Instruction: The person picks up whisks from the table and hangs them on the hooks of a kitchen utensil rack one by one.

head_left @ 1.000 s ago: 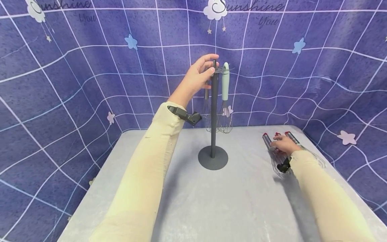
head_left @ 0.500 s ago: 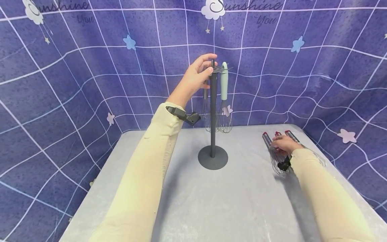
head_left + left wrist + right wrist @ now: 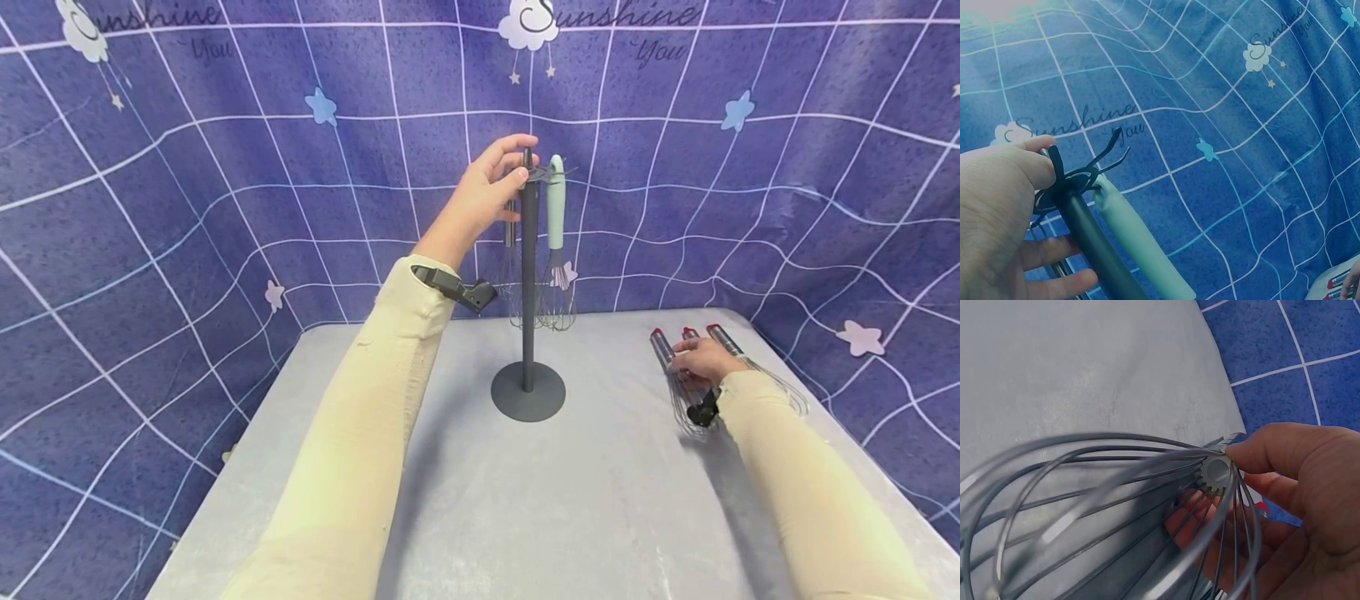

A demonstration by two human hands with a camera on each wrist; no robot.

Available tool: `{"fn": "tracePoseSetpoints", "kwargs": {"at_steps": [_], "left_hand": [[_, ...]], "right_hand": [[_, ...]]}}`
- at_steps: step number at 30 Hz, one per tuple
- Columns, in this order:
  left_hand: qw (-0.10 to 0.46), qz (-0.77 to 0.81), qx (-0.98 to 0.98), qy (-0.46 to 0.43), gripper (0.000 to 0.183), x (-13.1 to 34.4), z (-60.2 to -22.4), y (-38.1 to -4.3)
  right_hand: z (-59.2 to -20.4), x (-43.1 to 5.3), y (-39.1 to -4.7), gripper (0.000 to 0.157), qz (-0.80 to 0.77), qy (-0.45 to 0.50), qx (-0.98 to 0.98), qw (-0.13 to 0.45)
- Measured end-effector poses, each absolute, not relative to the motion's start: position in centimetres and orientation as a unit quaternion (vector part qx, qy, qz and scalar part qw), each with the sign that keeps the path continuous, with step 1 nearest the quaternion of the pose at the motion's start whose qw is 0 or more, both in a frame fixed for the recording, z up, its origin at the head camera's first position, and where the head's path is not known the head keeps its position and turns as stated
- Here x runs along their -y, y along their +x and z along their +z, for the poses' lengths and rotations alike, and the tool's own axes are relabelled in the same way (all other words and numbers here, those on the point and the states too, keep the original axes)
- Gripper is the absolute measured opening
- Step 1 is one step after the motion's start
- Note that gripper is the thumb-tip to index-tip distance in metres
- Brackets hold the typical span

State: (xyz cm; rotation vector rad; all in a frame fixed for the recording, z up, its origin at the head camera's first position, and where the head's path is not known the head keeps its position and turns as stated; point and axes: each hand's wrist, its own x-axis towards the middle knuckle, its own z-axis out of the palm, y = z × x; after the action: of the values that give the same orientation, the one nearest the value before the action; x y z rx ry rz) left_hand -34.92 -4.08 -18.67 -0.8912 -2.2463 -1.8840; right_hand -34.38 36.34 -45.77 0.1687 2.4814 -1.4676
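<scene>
Looks like the left hand (image 3: 495,185) is gripping the top of the stand (image 3: 528,317) at twelve o'clock to steady it, while the right hand (image 3: 705,358) pinches a whisk (image 3: 662,345) by its neck, probably for control, at the bench's (image 3: 525,500) two o'clock.

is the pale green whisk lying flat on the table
No, the pale green whisk hangs by its handle from the top of the dark stand.
</scene>
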Motion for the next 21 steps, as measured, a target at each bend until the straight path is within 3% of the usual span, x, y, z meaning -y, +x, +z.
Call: {"fn": "tracePoseSetpoints", "kwargs": {"at_steps": [21], "left_hand": [[0.046, -0.613, 0.728, -0.303, 0.04, 4.07, -18.97, -34.95]], "right_hand": [[-45.64, -35.8, -34.31, 0.069, -0.517, 0.06, -0.846, 0.115]]}}
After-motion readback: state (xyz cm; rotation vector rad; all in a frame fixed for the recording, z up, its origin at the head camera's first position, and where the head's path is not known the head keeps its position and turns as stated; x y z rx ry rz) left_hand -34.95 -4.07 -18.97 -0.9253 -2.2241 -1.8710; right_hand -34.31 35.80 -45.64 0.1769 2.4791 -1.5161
